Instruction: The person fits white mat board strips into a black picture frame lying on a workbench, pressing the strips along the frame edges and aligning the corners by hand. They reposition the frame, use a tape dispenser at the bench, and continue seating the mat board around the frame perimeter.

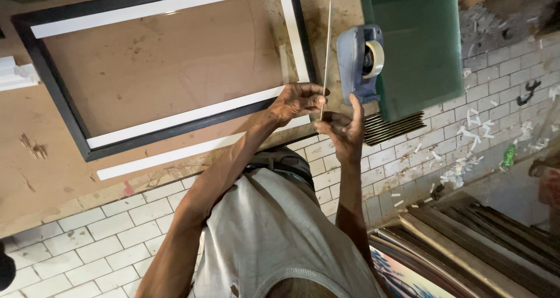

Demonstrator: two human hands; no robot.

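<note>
left hand (pixel 297 101): arm stretched to bench edge, fingers pinched on thin strip (pixel 326 53) | right hand (pixel 345 131): raised, clasped round grey tape dispenser (pixel 357 64), thumb along its side | strip edge-on between frame (pixel 169 70) and dispenser, above workbench (pixel 52 169)

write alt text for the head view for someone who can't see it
Seen from above, a person's left hand and right hand pinch a thin pale strip standing on edge beside a blue tape dispenser. To the left on the brown workbench lies a black picture frame with a white inner border; white tiled floor below.
</note>
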